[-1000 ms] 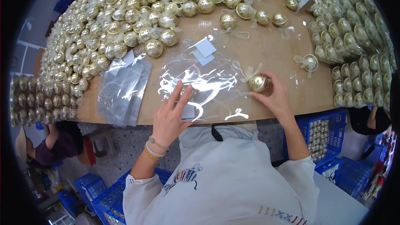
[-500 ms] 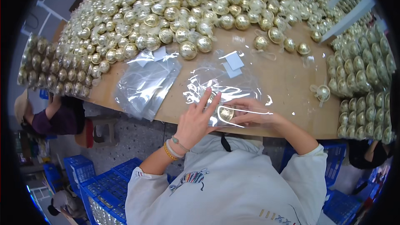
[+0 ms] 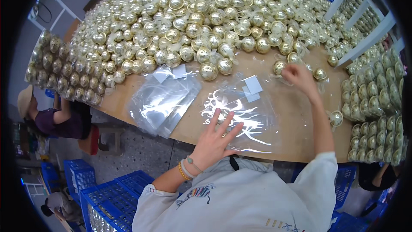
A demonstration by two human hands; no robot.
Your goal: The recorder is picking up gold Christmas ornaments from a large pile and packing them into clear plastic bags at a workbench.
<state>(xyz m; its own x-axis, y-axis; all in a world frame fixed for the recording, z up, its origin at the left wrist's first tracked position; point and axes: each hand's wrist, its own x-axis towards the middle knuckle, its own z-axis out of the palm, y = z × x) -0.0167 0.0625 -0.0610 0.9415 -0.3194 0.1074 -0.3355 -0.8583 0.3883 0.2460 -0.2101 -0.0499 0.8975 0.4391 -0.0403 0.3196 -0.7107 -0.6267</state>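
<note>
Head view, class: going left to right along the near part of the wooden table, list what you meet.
Stack of clear bags → left hand pressing flat on a clear bag → right hand reaching among loose gold balls → packed gold balls at the right edge.

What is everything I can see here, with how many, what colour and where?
Balls: a large heap, too many to count, gold, far side of the table.
Single ball: one, gold, alone near the right edge.
Packed balls: many rows, gold, right side; more at the left edge.
Bag: one, clear, flat on the table near the front edge.
Bag stack: one pile, clear, left of the bag.
Table: one, brown wood.
Crates: several, blue, on the floor.
Person: one, dark purple top, seated at left.
Left hand: flat on the bag.
Right hand: reaching to balls at the heap's edge.
</note>
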